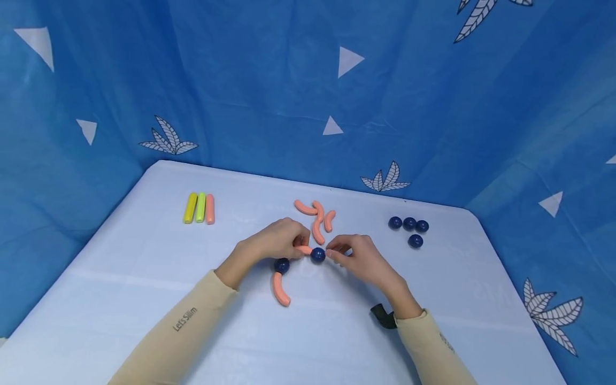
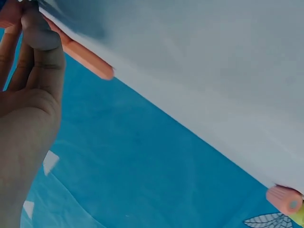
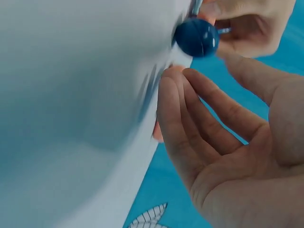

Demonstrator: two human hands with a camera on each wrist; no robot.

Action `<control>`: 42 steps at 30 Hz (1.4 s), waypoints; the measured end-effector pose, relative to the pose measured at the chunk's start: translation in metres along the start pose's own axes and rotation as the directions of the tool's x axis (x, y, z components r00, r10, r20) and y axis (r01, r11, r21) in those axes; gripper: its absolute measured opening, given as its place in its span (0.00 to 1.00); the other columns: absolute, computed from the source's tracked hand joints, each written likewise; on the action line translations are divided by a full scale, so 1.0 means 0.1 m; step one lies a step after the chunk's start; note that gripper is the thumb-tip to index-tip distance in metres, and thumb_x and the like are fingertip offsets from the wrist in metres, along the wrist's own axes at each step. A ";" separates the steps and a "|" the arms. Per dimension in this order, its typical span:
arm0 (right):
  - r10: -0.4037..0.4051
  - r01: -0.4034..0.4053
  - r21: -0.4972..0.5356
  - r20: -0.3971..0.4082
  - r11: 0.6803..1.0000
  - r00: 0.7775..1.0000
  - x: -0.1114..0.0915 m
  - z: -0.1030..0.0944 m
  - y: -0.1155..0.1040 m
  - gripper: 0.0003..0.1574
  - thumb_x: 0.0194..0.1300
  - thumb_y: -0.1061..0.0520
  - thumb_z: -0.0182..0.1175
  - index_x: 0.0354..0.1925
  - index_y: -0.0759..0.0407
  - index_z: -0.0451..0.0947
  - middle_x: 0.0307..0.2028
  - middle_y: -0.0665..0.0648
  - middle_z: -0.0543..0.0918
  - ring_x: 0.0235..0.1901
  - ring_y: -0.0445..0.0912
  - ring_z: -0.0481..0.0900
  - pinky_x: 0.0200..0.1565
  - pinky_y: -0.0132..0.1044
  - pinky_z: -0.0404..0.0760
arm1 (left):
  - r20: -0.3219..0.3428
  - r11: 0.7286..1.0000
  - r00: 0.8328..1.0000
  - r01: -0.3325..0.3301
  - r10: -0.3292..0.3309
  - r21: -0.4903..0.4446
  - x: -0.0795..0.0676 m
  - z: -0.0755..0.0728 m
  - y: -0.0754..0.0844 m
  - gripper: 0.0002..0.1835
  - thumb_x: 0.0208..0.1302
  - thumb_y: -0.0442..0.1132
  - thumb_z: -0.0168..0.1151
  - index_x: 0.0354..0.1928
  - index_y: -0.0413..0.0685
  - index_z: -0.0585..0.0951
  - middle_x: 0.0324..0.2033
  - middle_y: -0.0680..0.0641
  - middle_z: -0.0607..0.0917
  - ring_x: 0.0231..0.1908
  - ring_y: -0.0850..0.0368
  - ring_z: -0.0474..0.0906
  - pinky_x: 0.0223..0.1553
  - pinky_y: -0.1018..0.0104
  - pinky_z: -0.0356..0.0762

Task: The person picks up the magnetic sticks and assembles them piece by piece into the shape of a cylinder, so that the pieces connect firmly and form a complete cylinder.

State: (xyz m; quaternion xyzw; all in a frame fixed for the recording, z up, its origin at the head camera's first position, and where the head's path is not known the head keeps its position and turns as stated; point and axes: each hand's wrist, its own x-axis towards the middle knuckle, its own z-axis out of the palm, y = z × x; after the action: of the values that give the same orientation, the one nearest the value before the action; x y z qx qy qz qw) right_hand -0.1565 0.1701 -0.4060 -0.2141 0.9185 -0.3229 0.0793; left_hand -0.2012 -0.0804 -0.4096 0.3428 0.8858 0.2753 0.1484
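My left hand (image 1: pixel 281 239) pinches a short coral-pink curved tube (image 1: pixel 304 249) between thumb and fingers, though most of the tube is hidden by them. At the tube's right end sits a glossy dark blue ball (image 1: pixel 317 255). Just right of that ball is my right hand (image 1: pixel 358 258), its thumb tip close beside it; in the right wrist view its fingers (image 3: pixel 173 109) are extended and nothing lies between them and the thumb. Under my left wrist, another dark blue ball (image 1: pixel 281 266) adjoins a curved coral tube (image 1: pixel 280 290).
Several curved coral tubes (image 1: pixel 318 230) lie behind my hands. Yellow, lime and coral straight tubes (image 1: pixel 200 207) stand in a row at the back left. Several blue balls (image 1: pixel 409 224) are at the right. A dark green bent piece (image 1: pixel 382 316) lies by my right forearm on the white table (image 1: pixel 231 342).
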 end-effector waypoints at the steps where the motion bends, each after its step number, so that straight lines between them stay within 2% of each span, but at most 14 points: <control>1: 0.010 -0.011 -0.011 -0.016 1.000 1.000 0.01 -0.02 0.01 0.09 0.74 0.54 0.67 0.49 0.53 0.89 0.41 0.47 0.91 0.41 0.41 0.86 0.44 0.40 0.85 | -0.001 1.000 1.000 0.005 -0.005 -0.003 -0.01 -0.02 -0.02 0.09 0.64 0.36 0.75 0.29 0.56 0.83 0.22 0.55 0.80 0.25 0.61 0.74 0.32 0.67 0.71; 4: 0.051 -0.054 -0.043 -0.065 0.998 0.997 0.10 -0.07 0.03 0.11 0.73 0.60 0.67 0.52 0.56 0.88 0.47 0.52 0.90 0.46 0.46 0.87 0.47 0.43 0.87 | 0.010 1.000 1.000 0.015 -0.015 -0.008 -0.03 -0.08 -0.07 0.10 0.62 0.36 0.76 0.28 0.56 0.84 0.22 0.55 0.80 0.25 0.62 0.74 0.32 0.67 0.72; 6: 0.049 -0.056 -0.076 -0.101 0.996 0.994 0.19 -0.10 0.07 0.14 0.72 0.64 0.67 0.54 0.56 0.87 0.52 0.55 0.89 0.50 0.50 0.86 0.51 0.47 0.87 | 0.016 1.000 1.000 0.020 -0.020 -0.013 -0.04 -0.11 -0.08 0.10 0.62 0.36 0.77 0.28 0.56 0.84 0.22 0.54 0.81 0.24 0.62 0.74 0.32 0.67 0.72; 9: -0.044 0.028 -0.140 -0.113 0.990 0.993 0.35 -0.15 0.14 0.20 0.70 0.70 0.65 0.57 0.57 0.86 0.57 0.58 0.87 0.59 0.55 0.82 0.61 0.52 0.82 | 0.017 0.999 0.999 0.028 -0.027 -0.017 -0.04 -0.12 -0.10 0.10 0.62 0.37 0.77 0.27 0.56 0.84 0.22 0.54 0.81 0.23 0.62 0.75 0.32 0.67 0.72; 13: -0.212 0.192 -0.236 -0.063 0.953 0.975 0.52 -0.19 0.28 0.24 0.67 0.77 0.63 0.54 0.58 0.88 0.58 0.58 0.87 0.65 0.56 0.77 0.68 0.54 0.76 | 0.014 0.999 0.999 0.035 -0.035 -0.023 -0.03 -0.12 -0.12 0.10 0.61 0.37 0.78 0.27 0.56 0.84 0.21 0.55 0.80 0.23 0.62 0.75 0.32 0.67 0.71; 16: -0.265 0.247 -0.268 -0.032 0.931 0.964 0.58 -0.20 0.35 0.23 0.66 0.77 0.64 0.52 0.57 0.89 0.57 0.58 0.87 0.64 0.55 0.77 0.67 0.53 0.77 | 0.020 0.998 0.999 0.048 -0.048 -0.031 -0.03 -0.11 -0.13 0.10 0.61 0.37 0.78 0.27 0.56 0.84 0.21 0.55 0.79 0.23 0.61 0.75 0.32 0.67 0.71; 21: -0.293 0.279 -0.291 -0.004 0.915 0.956 0.63 -0.22 0.39 0.19 0.66 0.72 0.69 0.50 0.55 0.91 0.57 0.58 0.85 0.64 0.55 0.76 0.66 0.53 0.77 | 0.020 0.997 0.998 0.054 -0.054 -0.049 -0.04 -0.11 -0.12 0.10 0.62 0.36 0.77 0.27 0.55 0.84 0.21 0.53 0.80 0.22 0.61 0.76 0.31 0.67 0.71; 25: -0.272 0.264 -0.339 0.026 0.903 0.962 0.63 -0.22 0.39 0.16 0.67 0.70 0.69 0.48 0.53 0.92 0.59 0.59 0.82 0.65 0.55 0.75 0.67 0.52 0.77 | 0.031 0.997 0.998 0.057 -0.055 -0.061 -0.05 -0.10 -0.11 0.10 0.63 0.36 0.75 0.27 0.54 0.83 0.18 0.53 0.80 0.19 0.61 0.76 0.30 0.68 0.71; 28: -0.235 0.227 -0.367 0.025 0.902 0.972 0.58 -0.22 0.41 0.20 0.67 0.73 0.66 0.50 0.54 0.91 0.60 0.60 0.80 0.63 0.55 0.77 0.64 0.50 0.80 | 0.050 0.996 0.997 0.063 -0.060 -0.064 -0.04 -0.08 -0.11 0.10 0.64 0.37 0.75 0.27 0.54 0.82 0.15 0.53 0.80 0.18 0.62 0.75 0.29 0.69 0.69; 31: -0.213 0.203 -0.370 0.014 0.907 0.977 0.52 -0.24 0.44 0.26 0.66 0.78 0.62 0.55 0.56 0.89 0.59 0.61 0.80 0.58 0.55 0.81 0.58 0.49 0.84 | 0.058 0.996 0.996 0.067 -0.063 -0.065 -0.04 -0.06 -0.09 0.10 0.65 0.37 0.74 0.27 0.54 0.82 0.15 0.54 0.80 0.19 0.62 0.75 0.29 0.69 0.69; 35: -0.201 0.189 -0.373 0.006 0.908 0.980 0.49 -0.26 0.45 0.28 0.67 0.79 0.61 0.59 0.59 0.86 0.52 0.62 0.80 0.48 0.53 0.84 0.50 0.45 0.86 | 0.061 0.995 0.996 0.077 -0.073 -0.067 -0.03 -0.06 -0.08 0.10 0.65 0.37 0.74 0.28 0.54 0.82 0.15 0.54 0.80 0.19 0.62 0.75 0.29 0.68 0.69; 39: -0.163 0.133 -0.398 -0.043 0.908 0.986 0.49 -0.26 0.45 0.24 0.67 0.75 0.65 0.57 0.60 0.87 0.44 0.60 0.83 0.41 0.49 0.84 0.46 0.42 0.86 | 0.067 0.994 0.995 0.076 -0.071 -0.082 -0.04 -0.06 -0.08 0.09 0.64 0.37 0.74 0.29 0.54 0.82 0.16 0.54 0.80 0.20 0.62 0.75 0.29 0.68 0.70; 42: -0.126 0.077 -0.406 -0.095 0.911 0.987 0.49 -0.26 0.46 0.16 0.68 0.69 0.69 0.53 0.61 0.89 0.40 0.59 0.86 0.39 0.48 0.85 0.44 0.41 0.86 | 0.076 0.992 0.994 0.085 -0.079 -0.089 -0.06 -0.06 -0.09 0.09 0.65 0.37 0.74 0.29 0.54 0.82 0.16 0.53 0.81 0.20 0.61 0.75 0.29 0.68 0.70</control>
State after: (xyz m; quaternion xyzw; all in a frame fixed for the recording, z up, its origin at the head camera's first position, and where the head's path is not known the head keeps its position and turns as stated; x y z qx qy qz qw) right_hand -0.2236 0.1949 -0.4149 -0.2537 0.9558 -0.1437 -0.0383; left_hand -0.2044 -0.0922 -0.4099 0.3087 0.8796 0.2967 0.2073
